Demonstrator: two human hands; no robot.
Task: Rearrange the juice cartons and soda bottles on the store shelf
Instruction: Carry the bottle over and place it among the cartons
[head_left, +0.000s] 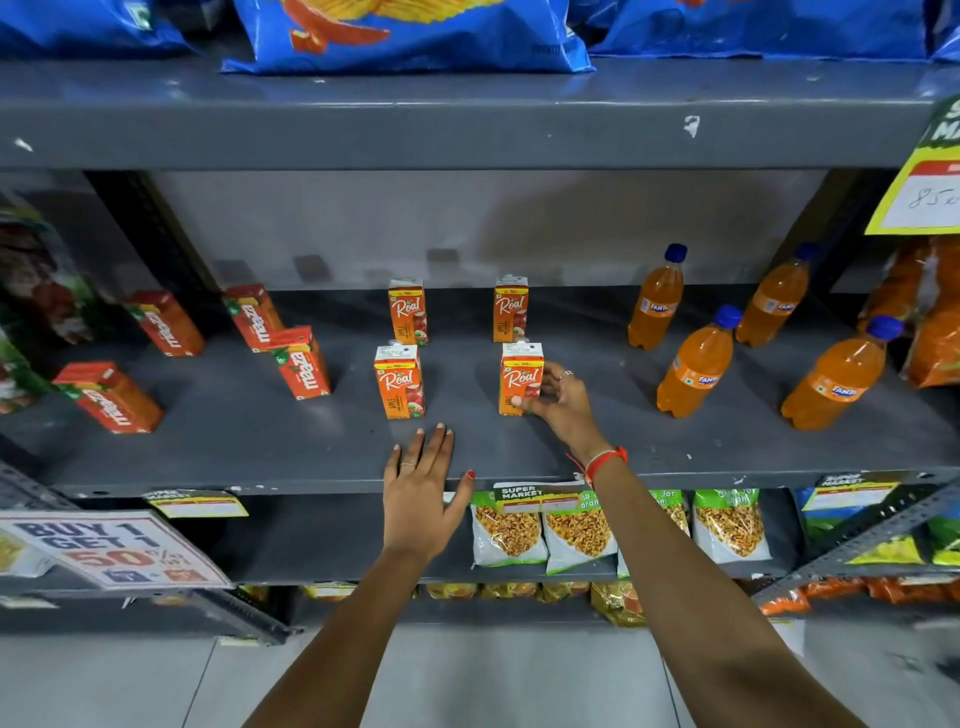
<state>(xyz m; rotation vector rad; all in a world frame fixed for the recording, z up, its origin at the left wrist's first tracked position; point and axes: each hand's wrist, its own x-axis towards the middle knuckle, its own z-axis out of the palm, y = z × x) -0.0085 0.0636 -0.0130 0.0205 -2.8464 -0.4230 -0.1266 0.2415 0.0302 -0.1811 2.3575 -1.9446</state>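
Observation:
Several orange Real juice cartons stand upright mid-shelf in two rows. My right hand (563, 402) curls its thumb and fingers around the front right Real carton (519, 376). The front left Real carton (399, 382) stands just beyond my left hand (422, 491), which lies flat and open on the shelf's front edge (291, 486). Two more Real cartons (408, 312) stand behind. Red Maaza cartons (301, 364) sit at the left. Orange Fanta bottles (696, 364) with blue caps stand at the right.
Blue chip bags (405, 31) fill the shelf above. Snack packets (509, 530) hang below the shelf edge. A "Buy 1 Get 1" sign (109, 548) is at lower left, and a yellow price tag (919, 192) at upper right. Orange snack bags (930, 312) border the bottles.

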